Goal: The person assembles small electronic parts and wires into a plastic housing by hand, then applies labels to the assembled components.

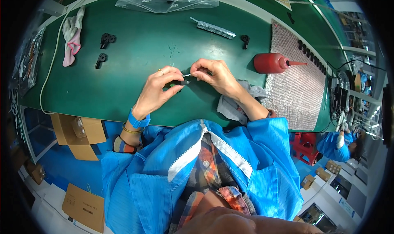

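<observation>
The left hand (161,85) holds a small black part (185,82) just left of the right hand (214,75), which pinches a pale strand (186,75) apparently running left to right between them.

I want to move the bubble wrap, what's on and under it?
On the bubble wrap, small black parts line the right edge; a red squeeze bottle overlaps the left, perhaps partly off it. Anything underneath is covered.
</observation>
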The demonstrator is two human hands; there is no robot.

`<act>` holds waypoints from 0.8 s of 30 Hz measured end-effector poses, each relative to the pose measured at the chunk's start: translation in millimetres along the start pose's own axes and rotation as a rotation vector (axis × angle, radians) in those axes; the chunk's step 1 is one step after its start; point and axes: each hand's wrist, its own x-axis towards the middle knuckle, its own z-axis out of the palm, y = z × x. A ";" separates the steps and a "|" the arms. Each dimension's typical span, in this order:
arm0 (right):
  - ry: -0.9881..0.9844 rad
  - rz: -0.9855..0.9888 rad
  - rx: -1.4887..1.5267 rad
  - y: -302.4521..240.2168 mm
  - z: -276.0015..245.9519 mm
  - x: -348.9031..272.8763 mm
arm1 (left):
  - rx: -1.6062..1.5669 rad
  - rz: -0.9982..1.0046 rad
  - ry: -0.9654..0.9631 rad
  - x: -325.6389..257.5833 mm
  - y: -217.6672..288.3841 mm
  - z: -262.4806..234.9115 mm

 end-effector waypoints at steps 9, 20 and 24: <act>0.113 0.006 0.374 -16.1 2.0 -31.5 | 0.302 0.457 0.203 -3.3 33.9 7.7; 0.180 0.171 0.344 5.3 -3.0 -35.3 | 0.166 0.286 0.135 4.1 9.4 30.2; 0.161 0.204 0.224 11.4 -2.5 -28.6 | -0.016 0.194 0.151 10.6 2.9 28.2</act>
